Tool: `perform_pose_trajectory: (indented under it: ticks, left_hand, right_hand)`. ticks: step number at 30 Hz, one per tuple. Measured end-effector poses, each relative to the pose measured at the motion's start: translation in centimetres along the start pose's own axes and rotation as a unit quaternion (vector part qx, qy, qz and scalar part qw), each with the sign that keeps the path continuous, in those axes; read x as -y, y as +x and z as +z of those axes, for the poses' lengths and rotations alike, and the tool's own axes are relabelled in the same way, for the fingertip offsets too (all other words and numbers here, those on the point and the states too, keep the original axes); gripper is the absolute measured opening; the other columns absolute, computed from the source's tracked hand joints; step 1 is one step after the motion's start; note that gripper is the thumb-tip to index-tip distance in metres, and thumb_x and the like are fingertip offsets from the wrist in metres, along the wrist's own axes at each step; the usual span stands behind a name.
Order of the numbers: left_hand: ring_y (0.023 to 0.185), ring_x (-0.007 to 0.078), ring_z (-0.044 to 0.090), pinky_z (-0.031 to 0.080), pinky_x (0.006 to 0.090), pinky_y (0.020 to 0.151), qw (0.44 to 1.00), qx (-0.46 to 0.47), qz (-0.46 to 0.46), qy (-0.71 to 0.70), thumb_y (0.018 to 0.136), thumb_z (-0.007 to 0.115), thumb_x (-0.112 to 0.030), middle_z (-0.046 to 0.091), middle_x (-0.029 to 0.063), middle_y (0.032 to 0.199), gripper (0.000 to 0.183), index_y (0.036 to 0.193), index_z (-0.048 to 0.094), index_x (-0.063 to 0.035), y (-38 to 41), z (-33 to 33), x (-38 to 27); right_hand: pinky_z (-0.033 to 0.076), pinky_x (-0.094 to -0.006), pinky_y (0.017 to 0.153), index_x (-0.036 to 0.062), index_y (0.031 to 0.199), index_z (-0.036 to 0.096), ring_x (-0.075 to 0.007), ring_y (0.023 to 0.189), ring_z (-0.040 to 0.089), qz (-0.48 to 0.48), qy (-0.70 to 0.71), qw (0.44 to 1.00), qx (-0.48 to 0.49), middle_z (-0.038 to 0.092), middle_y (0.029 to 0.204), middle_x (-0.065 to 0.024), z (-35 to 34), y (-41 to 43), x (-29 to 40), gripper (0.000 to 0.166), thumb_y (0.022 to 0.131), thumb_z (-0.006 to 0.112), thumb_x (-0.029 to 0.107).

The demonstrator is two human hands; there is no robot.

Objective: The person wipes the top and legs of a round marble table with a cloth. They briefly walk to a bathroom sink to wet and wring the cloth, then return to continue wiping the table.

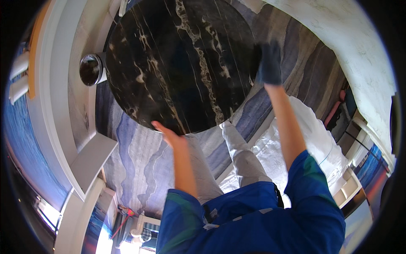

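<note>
A round black marble-patterned tabletop [177, 70] with pale and gold veins lies before me. My left hand [173, 136] grips its near rim, the thumb on top and the fingers hidden beneath. At the right rim is my right hand [269, 65], covered by a dark blue-grey mitt or cloth and blurred. Whether it touches the tabletop, and how its fingers are set, cannot be made out.
Wavy grey and blue carpet [139, 165] covers the floor. A cylindrical bin [91, 70] with a glossy dark top stands left of the tabletop. Crumpled white sheeting [304, 127] lies at the right, below a large cream surface [355, 38]. A grey ledge [93, 154] juts out at left.
</note>
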State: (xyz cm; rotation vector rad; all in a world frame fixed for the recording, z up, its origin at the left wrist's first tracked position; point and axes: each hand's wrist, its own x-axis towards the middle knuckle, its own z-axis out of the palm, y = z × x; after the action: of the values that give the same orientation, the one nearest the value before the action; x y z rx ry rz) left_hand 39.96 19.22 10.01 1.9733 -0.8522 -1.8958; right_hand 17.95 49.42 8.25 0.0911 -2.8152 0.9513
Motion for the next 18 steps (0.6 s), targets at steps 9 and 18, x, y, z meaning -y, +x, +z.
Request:
perform_pose_trajectory:
  ticks: [9,18]
  left_hand:
    - [0.120,0.0285,0.054,0.040,0.0348,0.104,0.936,0.151,0.136,0.286,0.085,0.040,-0.078,0.056,0.0157,0.132,0.101,0.134,0.046,0.0104,12.8,7.8,-17.5]
    - [0.110,0.0415,0.059,0.044,0.0438,0.095,0.831,-0.042,0.304,0.465,0.085,0.036,-0.079,0.064,0.0290,0.112,0.098,0.106,0.066,0.0117,9.7,8.0,-15.0]
  right_hand:
    - [0.034,-0.0329,0.111,0.0000,0.141,0.043,-0.0239,0.132,0.045,0.085,0.214,0.967,0.109,0.045,0.144,-0.0150,7.8,8.2,-7.5,0.049,0.097,0.054,0.018]
    - [0.043,-0.0368,0.099,0.0051,0.126,0.059,-0.0303,0.118,0.056,-0.030,0.184,0.982,0.020,0.060,0.126,-0.0178,7.5,7.5,-9.4,0.044,0.094,0.055,0.034]
